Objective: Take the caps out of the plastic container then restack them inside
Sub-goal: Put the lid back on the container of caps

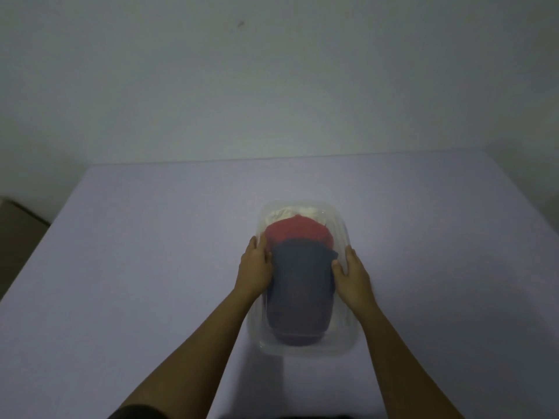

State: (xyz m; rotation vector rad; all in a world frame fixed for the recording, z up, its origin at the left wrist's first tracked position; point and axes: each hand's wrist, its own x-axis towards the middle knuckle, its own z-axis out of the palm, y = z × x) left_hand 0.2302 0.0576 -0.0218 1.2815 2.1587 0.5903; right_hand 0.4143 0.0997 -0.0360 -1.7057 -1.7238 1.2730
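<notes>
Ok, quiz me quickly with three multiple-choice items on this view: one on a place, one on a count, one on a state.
1. In the plastic container, where is the red cap?
A. between the navy cap and the white cap
B. outside it
C. at its near end

2. How many caps show?
A. one
B. three
C. five

3. The container is:
A. tipped over
B. upright with caps inside
C. upright and empty

Answers:
1 A, red shows between navy at the near end and white at the far end.
2 B, one navy, one red and one white.
3 B, its rim faces up and the caps fill it.
</notes>
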